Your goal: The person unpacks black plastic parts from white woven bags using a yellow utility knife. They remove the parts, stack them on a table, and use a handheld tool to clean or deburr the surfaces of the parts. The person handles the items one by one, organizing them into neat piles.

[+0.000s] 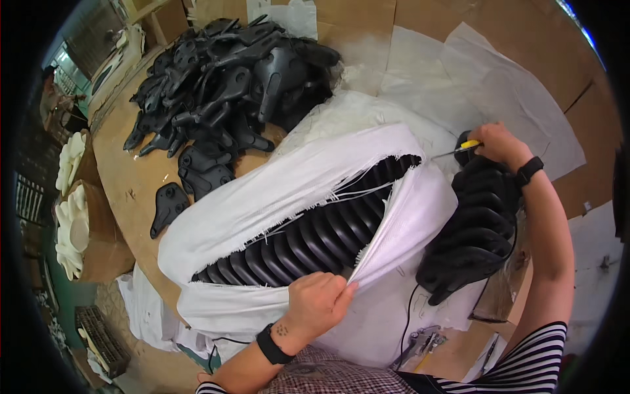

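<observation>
One frayed, slit white sack [282, 187] clamped in left hand [318, 302], yellow-handled tool [469, 144] in right hand [500, 142]

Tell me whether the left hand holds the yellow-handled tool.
No, the right hand holds the yellow-handled tool, while the left hand grips an edge of the white sack.

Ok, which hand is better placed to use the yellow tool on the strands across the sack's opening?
Probably your right: it holds the yellow tool, whose thin shaft points toward the sack. Your left hand seems busier, gripping the sack's edge.
</observation>
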Demonstrator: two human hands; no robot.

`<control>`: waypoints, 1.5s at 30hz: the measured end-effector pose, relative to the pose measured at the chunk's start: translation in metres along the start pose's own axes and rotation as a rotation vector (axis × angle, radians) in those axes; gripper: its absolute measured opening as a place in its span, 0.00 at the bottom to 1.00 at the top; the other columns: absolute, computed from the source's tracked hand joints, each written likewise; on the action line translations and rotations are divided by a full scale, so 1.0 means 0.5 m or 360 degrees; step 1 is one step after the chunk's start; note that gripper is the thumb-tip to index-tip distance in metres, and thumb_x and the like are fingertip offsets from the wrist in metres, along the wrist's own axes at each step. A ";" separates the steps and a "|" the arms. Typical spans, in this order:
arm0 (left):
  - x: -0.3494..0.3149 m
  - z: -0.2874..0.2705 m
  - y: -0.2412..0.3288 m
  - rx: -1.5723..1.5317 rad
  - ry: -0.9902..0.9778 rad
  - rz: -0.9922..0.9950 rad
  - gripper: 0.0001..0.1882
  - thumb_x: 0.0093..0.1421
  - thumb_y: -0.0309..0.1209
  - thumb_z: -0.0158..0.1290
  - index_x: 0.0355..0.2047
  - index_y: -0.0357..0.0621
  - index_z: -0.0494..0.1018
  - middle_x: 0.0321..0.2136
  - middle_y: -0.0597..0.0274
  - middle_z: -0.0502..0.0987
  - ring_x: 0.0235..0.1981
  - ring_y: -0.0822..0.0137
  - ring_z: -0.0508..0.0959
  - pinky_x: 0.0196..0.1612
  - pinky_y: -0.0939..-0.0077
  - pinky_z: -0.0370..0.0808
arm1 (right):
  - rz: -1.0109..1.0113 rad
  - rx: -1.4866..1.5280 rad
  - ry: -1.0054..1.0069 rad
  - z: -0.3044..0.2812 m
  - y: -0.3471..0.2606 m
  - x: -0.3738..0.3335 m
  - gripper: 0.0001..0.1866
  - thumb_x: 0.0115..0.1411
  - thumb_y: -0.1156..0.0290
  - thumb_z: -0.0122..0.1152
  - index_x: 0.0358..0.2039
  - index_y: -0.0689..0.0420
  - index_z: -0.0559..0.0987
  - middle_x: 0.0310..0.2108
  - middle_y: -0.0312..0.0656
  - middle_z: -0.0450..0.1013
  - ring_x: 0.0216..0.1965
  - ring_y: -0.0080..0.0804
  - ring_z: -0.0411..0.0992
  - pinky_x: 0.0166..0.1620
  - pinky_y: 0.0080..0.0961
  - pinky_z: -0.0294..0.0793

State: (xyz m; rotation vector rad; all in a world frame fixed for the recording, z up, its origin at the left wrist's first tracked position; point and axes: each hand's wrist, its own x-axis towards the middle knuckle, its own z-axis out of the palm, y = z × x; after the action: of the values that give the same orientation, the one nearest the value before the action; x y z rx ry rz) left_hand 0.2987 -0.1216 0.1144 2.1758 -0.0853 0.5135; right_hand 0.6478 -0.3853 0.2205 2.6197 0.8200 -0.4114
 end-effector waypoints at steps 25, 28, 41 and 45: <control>-0.072 -0.098 -0.032 0.0372 -0.0477 -0.0361 0.16 0.50 0.35 0.59 0.34 0.37 0.73 0.29 0.51 0.76 0.32 0.49 0.74 0.36 0.60 0.71 | -0.0468 0.0622 0.0481 0.011 -0.218 -0.106 0.10 0.49 0.69 0.60 0.31 0.61 0.76 0.28 0.54 0.73 0.33 0.55 0.71 0.36 0.41 0.70; -0.108 -0.182 -0.050 0.0540 -0.0419 -0.0414 0.18 0.49 0.38 0.60 0.34 0.37 0.74 0.29 0.52 0.76 0.34 0.49 0.74 0.36 0.59 0.71 | -0.0589 0.0976 0.0361 0.009 -0.301 -0.155 0.11 0.51 0.69 0.60 0.32 0.62 0.74 0.27 0.57 0.70 0.31 0.55 0.69 0.35 0.40 0.68; -0.324 -0.416 -0.126 0.0811 -0.0264 -0.0417 0.11 0.45 0.28 0.58 0.31 0.46 0.73 0.30 0.65 0.73 0.40 0.60 0.70 0.47 0.60 0.61 | -0.1408 0.1154 -0.0013 -0.079 -0.866 -0.214 0.13 0.54 0.72 0.55 0.39 0.64 0.70 0.31 0.59 0.73 0.34 0.58 0.72 0.38 0.44 0.71; -0.338 -0.418 -0.114 0.0803 -0.0057 -0.0248 0.10 0.44 0.28 0.58 0.30 0.47 0.74 0.27 0.68 0.73 0.36 0.63 0.69 0.43 0.64 0.61 | -0.1514 0.0692 -0.0098 -0.052 -1.041 -0.178 0.12 0.54 0.69 0.54 0.36 0.65 0.72 0.28 0.57 0.74 0.32 0.54 0.74 0.36 0.44 0.73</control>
State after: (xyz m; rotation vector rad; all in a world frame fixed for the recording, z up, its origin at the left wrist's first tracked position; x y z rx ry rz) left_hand 0.0892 0.0560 0.1169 2.6552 0.2162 0.4391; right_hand 0.2736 -0.0195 0.1457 2.3560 2.1304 -0.9903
